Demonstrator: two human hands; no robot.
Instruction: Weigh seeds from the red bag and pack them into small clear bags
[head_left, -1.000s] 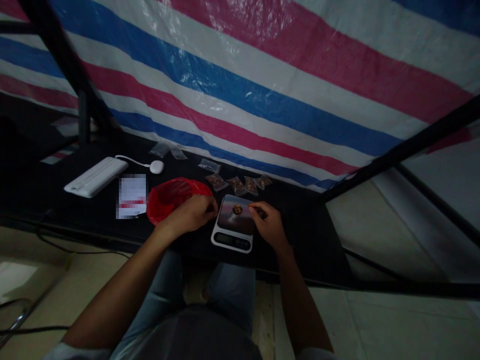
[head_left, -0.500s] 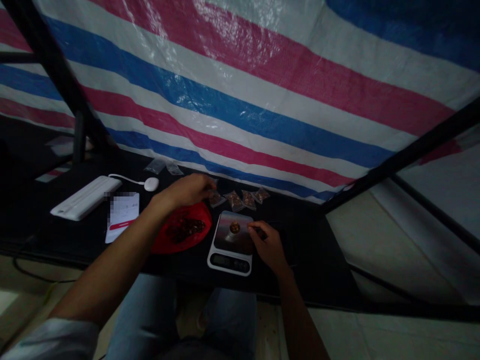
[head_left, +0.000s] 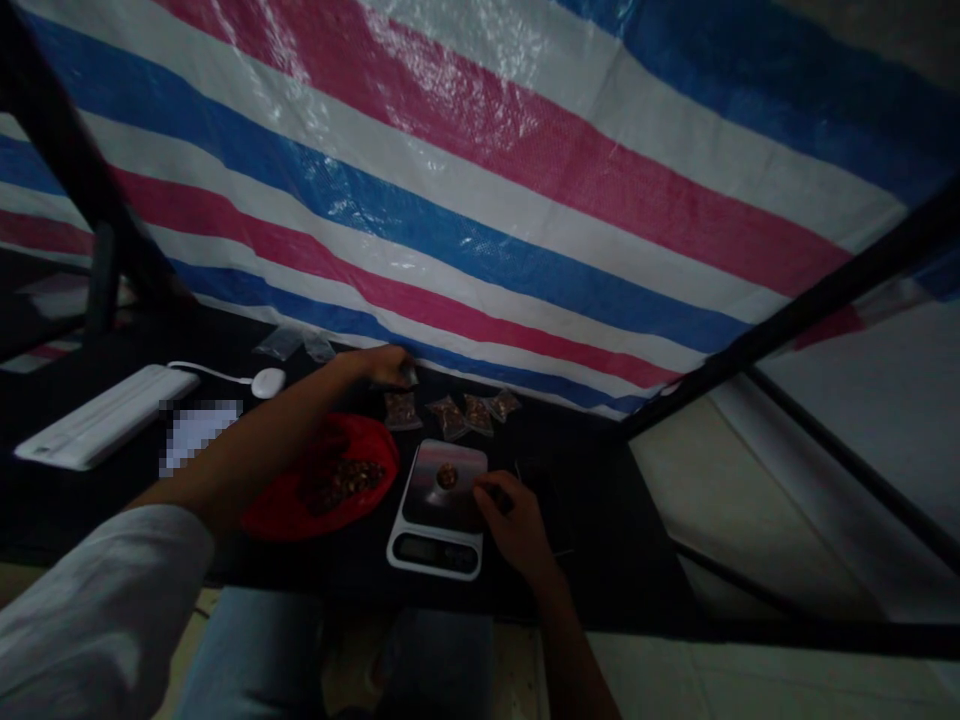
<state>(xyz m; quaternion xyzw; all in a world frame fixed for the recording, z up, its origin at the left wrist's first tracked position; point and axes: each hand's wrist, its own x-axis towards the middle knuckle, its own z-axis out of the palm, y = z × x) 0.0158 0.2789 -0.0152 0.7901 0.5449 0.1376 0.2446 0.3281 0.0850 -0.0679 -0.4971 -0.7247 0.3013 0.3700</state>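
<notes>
Red, white and blue stripes run across a plastic sheet [head_left: 450, 200] behind everything, cut off at the top. Below stretches the black desk [head_left: 615, 560]. On it a red bag [head_left: 322, 525] gapes open over brown pieces [head_left: 349, 480], its far left part hidden by the left forearm [head_left: 247, 440]. Farther left a white slab [head_left: 105, 420] lies slantwise.

The scale [head_left: 439, 512] stands just right of the bag, display end toward the person, its long axis running away and leaning slightly right at the far end; I can't read the display. Right of it, a thin-edged black object [head_left: 551, 510] melts into the desk. The phone [head_left: 199, 435] is blurred and partly covered by that same forearm.

The right hand [head_left: 514, 515] is at the scale's right edge, thumb and forefinger bent together; whether that grip pinches anything, I cannot tell. The left hand [head_left: 390, 367], fingers curled, is at the back, a scrap of clear plastic [head_left: 410, 376] at its tips; I cannot tell if its grip is clenched on it. 4 packets [head_left: 448, 418] of brown bits lie behind the scale, the leftmost just below the left hand. A small round cup [head_left: 447, 476], apparently, sits near the middle of the scale's plate.
</notes>
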